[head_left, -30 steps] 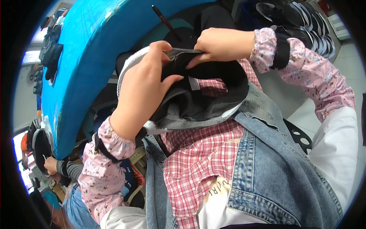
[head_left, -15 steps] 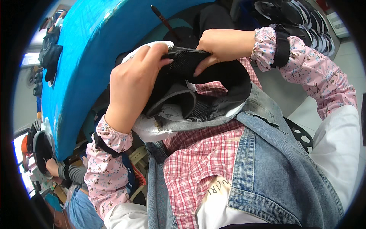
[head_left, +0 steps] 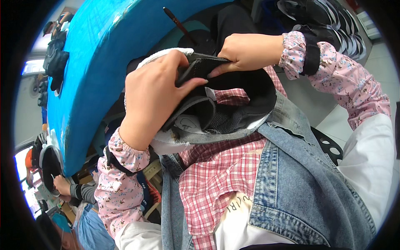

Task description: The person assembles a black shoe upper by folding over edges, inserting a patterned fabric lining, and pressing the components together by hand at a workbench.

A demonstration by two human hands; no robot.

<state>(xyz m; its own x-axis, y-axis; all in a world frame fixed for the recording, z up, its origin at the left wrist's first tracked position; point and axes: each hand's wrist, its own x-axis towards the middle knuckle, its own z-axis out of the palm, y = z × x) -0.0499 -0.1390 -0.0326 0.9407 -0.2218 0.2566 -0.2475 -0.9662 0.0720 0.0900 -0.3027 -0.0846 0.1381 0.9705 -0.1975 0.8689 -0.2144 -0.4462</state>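
A soft black shoe upper [head_left: 260,93] with mesh lining and a frayed white-and-grey edge lies across my lap, its inside facing up. My left hand [head_left: 152,89] grips its far left edge, fingers curled over a white padded strip and thumb stretched inward over a black flap. That flap [head_left: 202,64] stands raised between my hands. Pinched between thumb and fingers of my right hand [head_left: 239,52] is the flap's right end. A pale tag [head_left: 210,93] shows inside the upper, and checked cloth is visible through its opening.
A blue curved table [head_left: 93,54] runs along the far left, with dark shoes [head_left: 56,56] beyond it. A brown pen-like stick [head_left: 179,25] stands beyond my hands. Several black-and-white shoe parts [head_left: 333,25] are piled far right. At lower left, a co-worker's hand [head_left: 61,185] touches a shoe.
My left hand has shifted slightly right, and its thumb now reaches along the flap toward my right hand. The flap has folded over more. My right hand still pinches it.
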